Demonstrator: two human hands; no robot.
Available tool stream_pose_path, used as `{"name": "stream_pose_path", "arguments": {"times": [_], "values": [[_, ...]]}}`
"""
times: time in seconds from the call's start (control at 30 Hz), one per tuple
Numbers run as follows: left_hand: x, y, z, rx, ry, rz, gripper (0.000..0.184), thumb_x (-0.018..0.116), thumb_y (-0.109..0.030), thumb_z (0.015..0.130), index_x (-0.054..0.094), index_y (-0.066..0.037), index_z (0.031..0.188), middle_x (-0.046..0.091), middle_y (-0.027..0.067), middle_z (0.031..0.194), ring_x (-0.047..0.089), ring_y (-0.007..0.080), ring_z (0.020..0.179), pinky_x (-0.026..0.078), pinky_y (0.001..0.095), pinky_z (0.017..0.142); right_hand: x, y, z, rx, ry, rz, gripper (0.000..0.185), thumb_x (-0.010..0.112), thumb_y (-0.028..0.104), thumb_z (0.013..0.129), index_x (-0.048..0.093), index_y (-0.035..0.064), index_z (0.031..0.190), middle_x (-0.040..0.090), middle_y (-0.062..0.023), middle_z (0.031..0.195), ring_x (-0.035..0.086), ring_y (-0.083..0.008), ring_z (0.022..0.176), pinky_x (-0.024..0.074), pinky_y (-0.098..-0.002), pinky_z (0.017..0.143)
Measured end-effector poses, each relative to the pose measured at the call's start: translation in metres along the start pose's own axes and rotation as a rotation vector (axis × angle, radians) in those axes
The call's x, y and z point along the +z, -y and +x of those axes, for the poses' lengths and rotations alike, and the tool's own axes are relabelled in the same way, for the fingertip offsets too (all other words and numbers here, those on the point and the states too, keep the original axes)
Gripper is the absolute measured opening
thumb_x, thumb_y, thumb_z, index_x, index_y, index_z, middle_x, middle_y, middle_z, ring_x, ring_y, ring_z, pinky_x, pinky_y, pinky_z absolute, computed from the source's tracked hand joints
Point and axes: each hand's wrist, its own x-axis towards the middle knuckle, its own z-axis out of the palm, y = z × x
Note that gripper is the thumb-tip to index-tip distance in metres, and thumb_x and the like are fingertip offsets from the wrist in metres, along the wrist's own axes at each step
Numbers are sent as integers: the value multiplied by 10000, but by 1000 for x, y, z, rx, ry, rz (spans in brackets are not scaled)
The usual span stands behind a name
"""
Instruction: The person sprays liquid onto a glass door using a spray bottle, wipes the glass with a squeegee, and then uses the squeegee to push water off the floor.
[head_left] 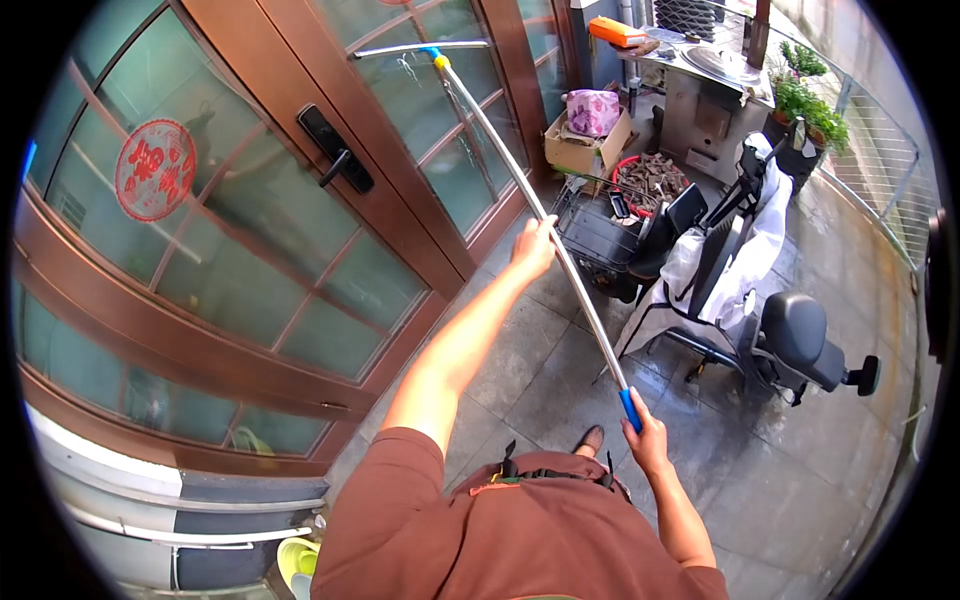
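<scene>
A long-handled squeegee (500, 153) slants across the view, its silver pole running from lower right to upper left. My left hand (534, 248) is closed around the middle of the pole. Lower down, my right hand (646, 440) grips the blue handle end. At the far end, the wide blade (420, 47) lies against or close to a glass pane (415, 95) of the brown-framed door; contact is hard to judge. Wet streaks show on the glass below the blade. A black door lock with a lever handle (336, 150) is on the door, left of the pole.
An electric scooter (720, 270) with a white cover stands to the right on grey floor tiles (560, 370). Behind it are a cardboard box (590, 145), a red basin of brown pieces (650, 183), a metal stove (710, 110), potted plants (800, 100) and a wire fence (880, 160).
</scene>
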Motion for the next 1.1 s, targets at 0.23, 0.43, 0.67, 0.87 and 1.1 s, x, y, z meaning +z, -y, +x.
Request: {"name": "stream_pose_path", "arguments": {"times": [0.23, 0.43, 0.67, 0.87, 1.1], "values": [[-5, 17, 69, 298, -41, 849, 176, 551, -145, 866, 651, -121, 1010, 554, 148, 1181, 494, 310, 1205, 409, 461, 1014, 39, -2, 60, 47, 61, 84, 704, 658, 56, 812, 418, 242, 1447, 650, -240, 857, 661, -405, 743, 504, -429, 632], [63, 66, 76, 448, 57, 568, 139, 562, -163, 858, 636, -101, 958, 501, 188, 1334, 360, 364, 1366, 308, 536, 1100, 50, -26, 54, 7, -35, -143, 671, 659, 80, 800, 463, 253, 1418, 643, -179, 748, 640, -364, 641, 498, -452, 577], [147, 104, 56, 504, 211, 617, 139, 581, -204, 840, 658, -124, 925, 595, 120, 1114, 454, 324, 1271, 320, 522, 1054, 60, -32, 38, 97, 1, -413, 642, 667, 99, 798, 496, 277, 1391, 599, -132, 677, 617, -344, 586, 501, -457, 539], [90, 81, 96, 664, 252, 614, 114, 581, -186, 812, 669, -136, 866, 600, 65, 967, 508, 284, 1133, 327, 509, 1043, 54, -25, 53, 83, -57, -407, 607, 675, 64, 793, 538, 246, 1356, 610, -122, 704, 615, -319, 597, 487, -435, 533], [-27, 38, 131, 694, -65, 532, 120, 691, -149, 730, 613, -105, 810, 576, 59, 931, 517, 264, 1108, 311, 469, 1066, 63, -2, 91, -80, -184, -347, 605, 693, 93, 782, 544, 257, 1345, 559, -87, 680, 590, -295, 541, 481, -419, 486]]}}
